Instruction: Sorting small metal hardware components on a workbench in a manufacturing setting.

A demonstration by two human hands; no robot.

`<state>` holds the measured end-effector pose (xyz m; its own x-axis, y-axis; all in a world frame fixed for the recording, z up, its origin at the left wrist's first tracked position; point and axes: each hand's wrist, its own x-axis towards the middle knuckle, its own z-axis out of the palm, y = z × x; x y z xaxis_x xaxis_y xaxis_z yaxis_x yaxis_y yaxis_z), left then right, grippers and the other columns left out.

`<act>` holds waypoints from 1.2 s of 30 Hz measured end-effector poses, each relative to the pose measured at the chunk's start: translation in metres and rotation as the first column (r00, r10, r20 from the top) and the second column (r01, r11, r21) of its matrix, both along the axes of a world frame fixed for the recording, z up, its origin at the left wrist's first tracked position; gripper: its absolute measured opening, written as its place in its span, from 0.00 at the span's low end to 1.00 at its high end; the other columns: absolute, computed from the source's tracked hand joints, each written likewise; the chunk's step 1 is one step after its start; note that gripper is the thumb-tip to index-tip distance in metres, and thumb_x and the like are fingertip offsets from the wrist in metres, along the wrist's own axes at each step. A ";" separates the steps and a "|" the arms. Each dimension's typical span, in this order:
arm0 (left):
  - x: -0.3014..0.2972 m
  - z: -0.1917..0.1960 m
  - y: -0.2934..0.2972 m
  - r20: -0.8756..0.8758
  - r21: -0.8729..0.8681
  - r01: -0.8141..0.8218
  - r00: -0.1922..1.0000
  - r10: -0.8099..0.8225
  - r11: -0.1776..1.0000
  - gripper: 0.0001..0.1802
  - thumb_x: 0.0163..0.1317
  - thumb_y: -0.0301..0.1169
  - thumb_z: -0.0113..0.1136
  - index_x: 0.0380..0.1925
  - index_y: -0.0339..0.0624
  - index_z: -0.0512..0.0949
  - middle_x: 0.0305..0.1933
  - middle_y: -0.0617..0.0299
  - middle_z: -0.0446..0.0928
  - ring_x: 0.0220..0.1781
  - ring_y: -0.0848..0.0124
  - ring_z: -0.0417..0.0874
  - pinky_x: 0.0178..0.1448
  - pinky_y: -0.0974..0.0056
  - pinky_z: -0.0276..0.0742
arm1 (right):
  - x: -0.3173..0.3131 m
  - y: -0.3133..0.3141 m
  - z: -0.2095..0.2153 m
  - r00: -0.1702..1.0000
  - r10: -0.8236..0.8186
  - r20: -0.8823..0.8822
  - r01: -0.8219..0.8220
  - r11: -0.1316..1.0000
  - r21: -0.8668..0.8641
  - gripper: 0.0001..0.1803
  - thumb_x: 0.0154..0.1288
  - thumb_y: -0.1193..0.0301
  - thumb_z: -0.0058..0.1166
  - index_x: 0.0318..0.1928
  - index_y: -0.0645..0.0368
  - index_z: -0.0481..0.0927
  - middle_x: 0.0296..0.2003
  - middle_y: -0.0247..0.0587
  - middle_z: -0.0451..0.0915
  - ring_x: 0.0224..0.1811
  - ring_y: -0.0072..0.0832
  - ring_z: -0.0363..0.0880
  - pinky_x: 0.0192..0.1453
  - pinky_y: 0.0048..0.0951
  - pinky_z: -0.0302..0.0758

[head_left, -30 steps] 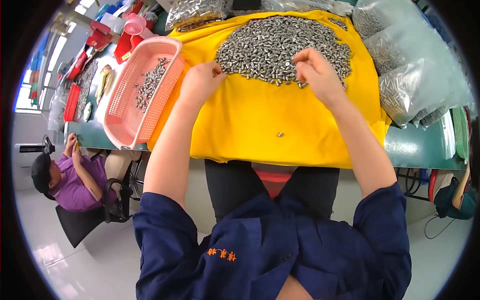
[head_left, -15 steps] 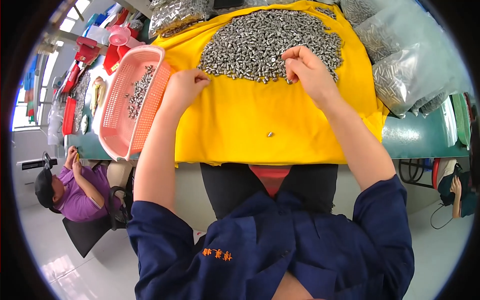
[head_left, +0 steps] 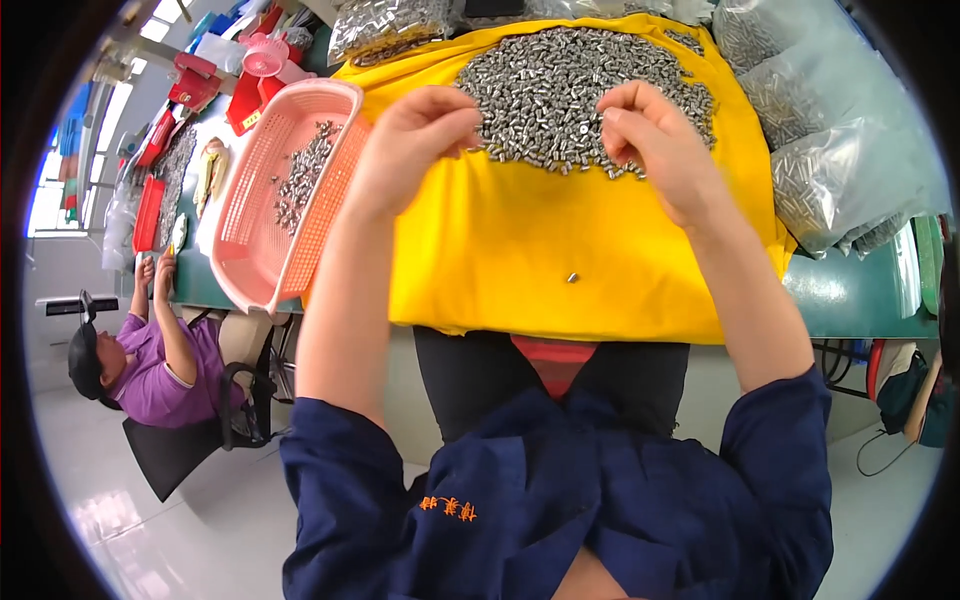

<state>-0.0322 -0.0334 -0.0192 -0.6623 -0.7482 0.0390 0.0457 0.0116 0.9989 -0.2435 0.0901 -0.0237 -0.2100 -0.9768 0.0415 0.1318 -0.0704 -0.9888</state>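
While small metal cylinders [head_left: 548, 105] lie heaped on yellow cloth [head_left: 480, 255], left hand [head_left: 418, 140] and right hand [head_left: 662, 152] curl nearby; cannot tell whether clamped on any.

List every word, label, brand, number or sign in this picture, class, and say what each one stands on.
Orange stitched characters on the chest of the navy shirt: visible, but not copied out here.
Small yellow label on a red bin: too small to read.
No lettering can be made out on the metal parts, pink basket or yellow cloth.
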 end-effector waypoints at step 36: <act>-0.052 -0.043 0.047 -0.098 0.132 0.109 0.991 -0.097 0.985 0.08 0.54 0.20 0.60 0.35 0.33 0.78 0.35 0.62 0.79 0.36 0.77 0.79 0.42 0.74 0.76 | 0.011 0.014 -0.020 0.647 -0.180 -0.741 -0.025 0.966 -0.256 0.05 0.55 0.76 0.49 0.31 0.59 0.67 0.23 0.43 0.73 0.28 0.42 0.74 0.30 0.39 0.69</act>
<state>-0.0839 0.0138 -0.0627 -0.7344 -0.6787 0.0045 0.1298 -0.1338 0.9825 -0.2329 0.1046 -0.0432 -0.0799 -0.8986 0.4315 -0.6668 -0.2736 -0.6933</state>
